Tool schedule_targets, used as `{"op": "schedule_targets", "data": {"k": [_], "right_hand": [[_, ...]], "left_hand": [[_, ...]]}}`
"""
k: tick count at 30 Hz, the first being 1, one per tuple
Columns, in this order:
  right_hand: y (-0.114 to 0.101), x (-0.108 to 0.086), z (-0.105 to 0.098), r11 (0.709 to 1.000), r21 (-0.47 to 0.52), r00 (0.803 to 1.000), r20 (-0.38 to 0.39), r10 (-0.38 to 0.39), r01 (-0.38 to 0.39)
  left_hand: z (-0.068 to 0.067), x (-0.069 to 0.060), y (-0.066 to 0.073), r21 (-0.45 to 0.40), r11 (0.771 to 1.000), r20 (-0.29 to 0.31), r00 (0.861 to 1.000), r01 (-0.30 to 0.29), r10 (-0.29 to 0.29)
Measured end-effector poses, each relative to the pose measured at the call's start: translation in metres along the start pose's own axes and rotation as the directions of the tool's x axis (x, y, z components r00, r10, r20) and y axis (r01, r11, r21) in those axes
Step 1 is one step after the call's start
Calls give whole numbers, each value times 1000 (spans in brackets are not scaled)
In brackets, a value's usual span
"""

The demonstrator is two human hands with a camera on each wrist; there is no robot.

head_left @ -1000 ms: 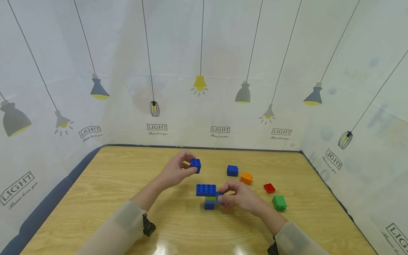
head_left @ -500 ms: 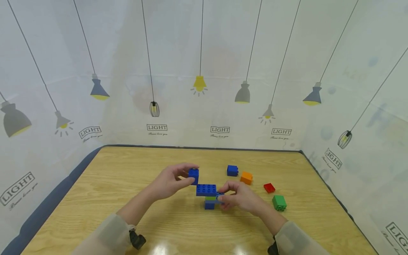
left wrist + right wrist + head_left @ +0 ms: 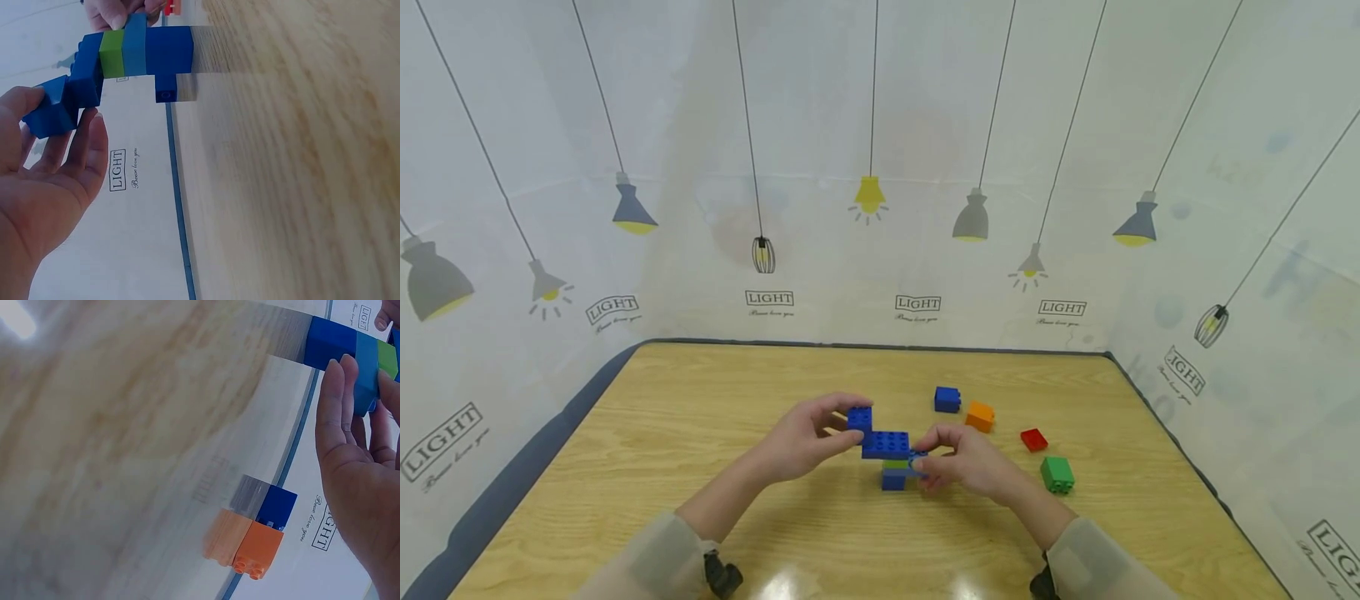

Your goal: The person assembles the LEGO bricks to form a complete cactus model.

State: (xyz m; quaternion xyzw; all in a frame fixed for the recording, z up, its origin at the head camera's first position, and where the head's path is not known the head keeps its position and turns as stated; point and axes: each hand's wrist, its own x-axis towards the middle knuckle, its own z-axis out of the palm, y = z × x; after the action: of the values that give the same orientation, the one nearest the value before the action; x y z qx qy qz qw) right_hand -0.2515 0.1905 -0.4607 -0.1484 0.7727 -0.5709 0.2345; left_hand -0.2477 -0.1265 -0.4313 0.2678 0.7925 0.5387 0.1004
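My left hand (image 3: 801,442) pinches a small dark blue block (image 3: 860,419) between thumb and fingers. The block sits at the left end of a long blue brick (image 3: 889,444), touching its top; whether it is pressed fully down I cannot tell. Under the long brick, in the left wrist view, come a lime green brick (image 3: 112,54), a light blue brick (image 3: 134,47) and a dark blue brick (image 3: 178,49) standing on the table. From the right side, my right hand (image 3: 973,467) pinches the light blue brick, partly hiding it in the head view.
Behind and right of the stack lie a blue block (image 3: 947,399), an orange block (image 3: 980,416), a flat red brick (image 3: 1033,439) and a green block (image 3: 1057,474). The wooden table (image 3: 700,383) ends at a printed curtain (image 3: 820,250).
My left hand has brought the small blue block down and toward me, then slightly right, from above and behind onto the long brick's left end. My right hand has stayed at the stack.
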Motion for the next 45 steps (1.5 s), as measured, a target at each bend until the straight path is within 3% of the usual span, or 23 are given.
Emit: {"op": "schedule_targets", "data": {"k": [11, 18, 32, 45], "right_hand": [[-1, 1, -1, 1000, -13, 1000, -9, 0, 0], [0, 1, -1, 1000, -5, 1000, -6, -1, 1], [2, 0, 1, 1000, -4, 1000, -14, -13, 13], [0, -1, 1, 1000, -6, 1000, -17, -6, 6]], "left_hand": [[4, -2, -3, -54, 998, 1, 1000, 21, -21], [8, -1, -4, -182, 982, 7, 999, 47, -47], [21, 0, -5, -321, 945, -85, 992, 58, -89], [22, 1, -4, -329, 943, -92, 992, 49, -84]]}}
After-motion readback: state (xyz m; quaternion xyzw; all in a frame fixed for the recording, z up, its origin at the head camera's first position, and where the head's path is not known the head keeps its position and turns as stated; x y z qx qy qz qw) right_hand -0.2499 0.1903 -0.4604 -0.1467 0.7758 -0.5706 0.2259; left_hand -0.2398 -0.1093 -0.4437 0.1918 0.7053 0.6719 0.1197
